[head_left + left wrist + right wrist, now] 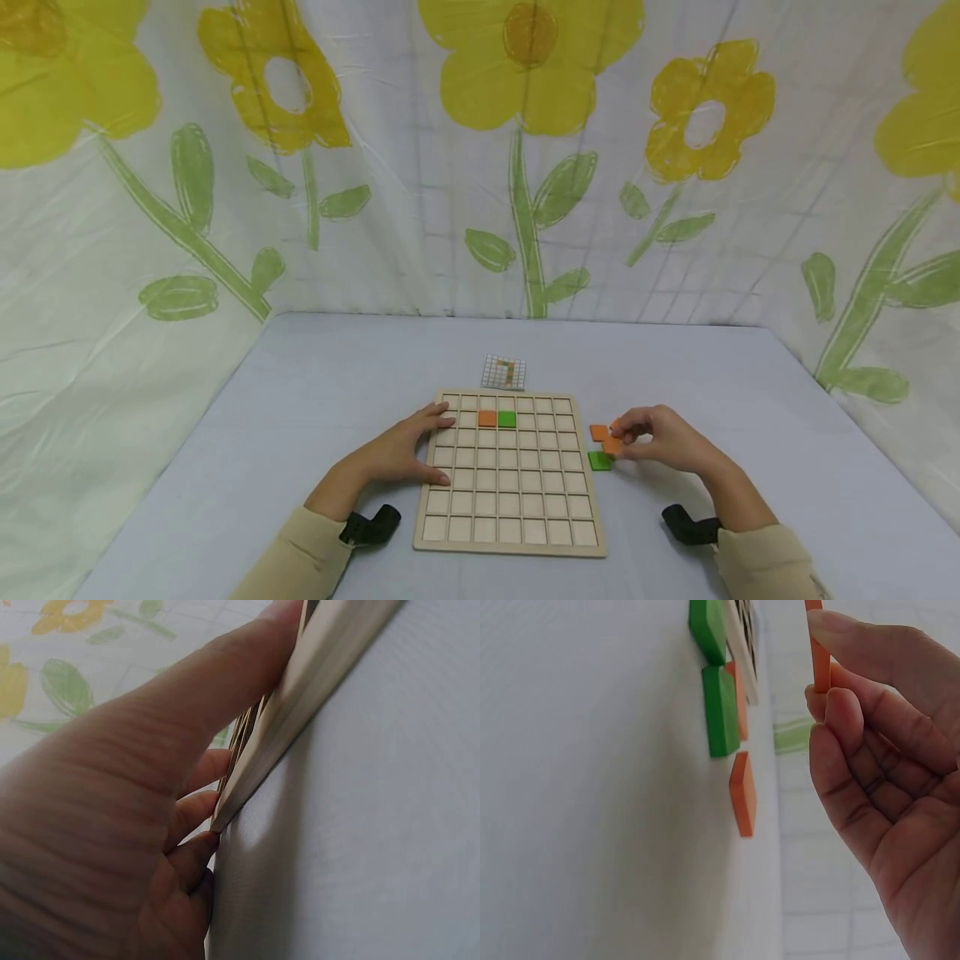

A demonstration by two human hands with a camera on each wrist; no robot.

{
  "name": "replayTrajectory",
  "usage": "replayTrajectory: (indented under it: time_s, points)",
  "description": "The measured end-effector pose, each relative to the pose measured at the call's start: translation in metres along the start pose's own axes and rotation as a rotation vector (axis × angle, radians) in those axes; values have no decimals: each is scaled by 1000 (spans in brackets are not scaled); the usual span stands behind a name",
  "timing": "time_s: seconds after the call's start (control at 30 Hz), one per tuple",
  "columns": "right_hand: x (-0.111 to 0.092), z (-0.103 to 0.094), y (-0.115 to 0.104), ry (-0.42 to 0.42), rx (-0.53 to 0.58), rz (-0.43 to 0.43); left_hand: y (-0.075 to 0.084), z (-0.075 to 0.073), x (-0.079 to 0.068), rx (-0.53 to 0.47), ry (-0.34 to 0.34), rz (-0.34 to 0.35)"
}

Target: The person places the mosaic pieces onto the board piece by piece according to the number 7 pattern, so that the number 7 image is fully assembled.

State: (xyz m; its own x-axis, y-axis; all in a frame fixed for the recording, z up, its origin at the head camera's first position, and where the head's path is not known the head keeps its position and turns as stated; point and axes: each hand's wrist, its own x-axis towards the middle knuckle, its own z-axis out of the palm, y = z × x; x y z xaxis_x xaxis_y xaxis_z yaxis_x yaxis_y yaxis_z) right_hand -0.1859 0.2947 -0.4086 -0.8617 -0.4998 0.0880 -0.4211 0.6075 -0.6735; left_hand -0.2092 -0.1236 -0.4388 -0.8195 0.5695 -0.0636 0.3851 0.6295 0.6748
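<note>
A wooden grid board (498,505) lies on the table with an orange tile (487,418) and a green tile (507,419) side by side in its second row. My left hand (397,448) rests spread on the board's left edge, thumb toward the near side. Right of the board, my right hand (663,442) pinches an orange square tile (820,656) between thumb and fingers, raised off the table. Below it lie a loose orange tile (743,795), another orange tile (598,432) and green tiles (721,712), one partly hidden in the head view.
A small printed card (503,372) with a coloured grid pattern lies just beyond the board's far edge. The white table (337,358) extends on both sides. Behind it hangs a curtain (420,250) printed with yellow flowers. Each wrist wears a black strap mount (692,527).
</note>
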Motion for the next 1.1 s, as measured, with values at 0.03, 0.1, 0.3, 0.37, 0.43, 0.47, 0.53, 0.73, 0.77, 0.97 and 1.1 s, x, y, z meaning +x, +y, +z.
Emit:
replayTrajectory:
  time_s: [0.03,0.1,0.3,0.37,0.43,0.47,0.53,0.73,0.77,0.97,1.1]
  points:
    - [3,1,-1,0,4,-7,0,0,0,1,0,1]
    - [9,3,-4,-1,18,-16,-1,0,0,-1,-1,1]
    - [27,9,-9,5,20,-31,-3,2,1,-8,-4,8]
    - [32,11,-12,9,24,-35,-3,2,1,-9,-2,10]
    - [38,13,-14,7,38,-42,-4,2,1,-9,-1,11]
    - [40,14,-15,5,42,-44,-4,2,1,-9,0,11]
    - [45,17,-16,6,53,-59,-3,2,1,-8,1,9]
    - [57,24,-16,19,78,-135,-2,1,0,-14,-3,9]
    - [59,24,-17,17,80,-124,-2,1,0,-14,-3,10]
    - [70,29,-23,-16,81,-32,-2,0,0,-12,-3,13]
    - [77,32,-26,-29,64,-25,-1,0,0,5,1,24]
